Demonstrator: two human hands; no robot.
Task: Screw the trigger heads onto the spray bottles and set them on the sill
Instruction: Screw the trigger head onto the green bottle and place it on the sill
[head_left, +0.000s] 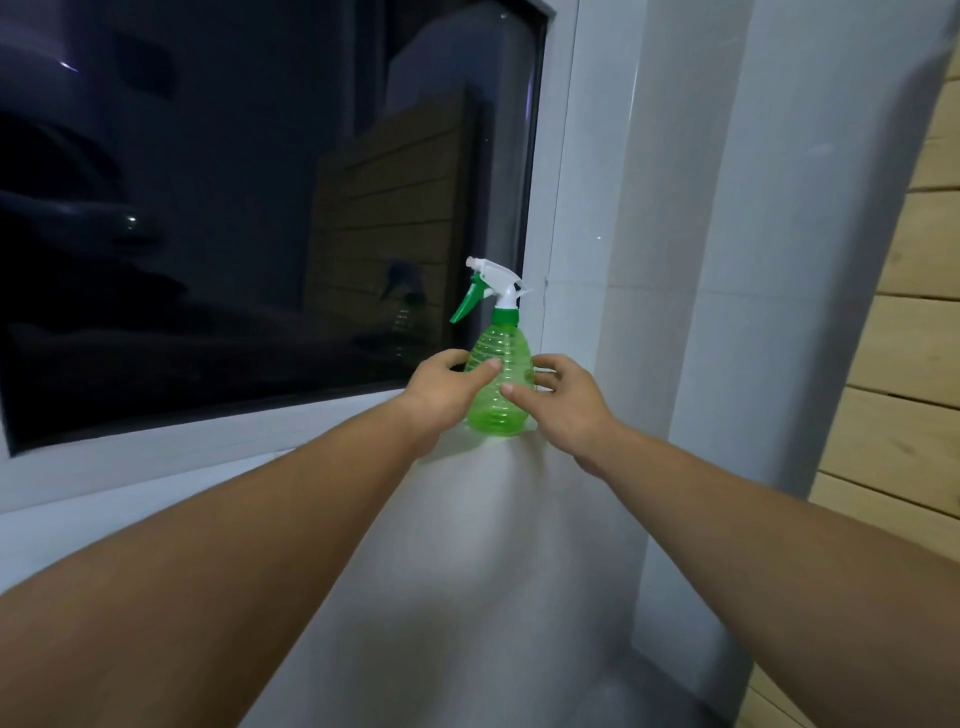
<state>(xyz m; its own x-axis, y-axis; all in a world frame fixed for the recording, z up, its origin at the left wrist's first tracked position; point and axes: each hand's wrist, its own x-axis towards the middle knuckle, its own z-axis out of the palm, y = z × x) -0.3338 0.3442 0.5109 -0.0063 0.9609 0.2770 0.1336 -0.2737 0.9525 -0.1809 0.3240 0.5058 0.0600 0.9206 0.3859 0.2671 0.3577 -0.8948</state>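
Note:
A green see-through spray bottle (500, 400) stands upright on the white sill (483, 467), close to the window's right corner. Its white trigger head (496, 283) with a green lever and green collar sits on the neck, nozzle pointing left. My left hand (441, 392) wraps the bottle's left side, thumb across the front. My right hand (563, 402) touches the right side, fingers spread around it and thumb on the front. Both forearms reach in from the bottom of the view.
A dark window pane (260, 208) lies behind the bottle and reflects it. The white frame (563, 208) and a grey wall (805, 260) rise to the right. Wooden slats (919, 338) stand at the far right.

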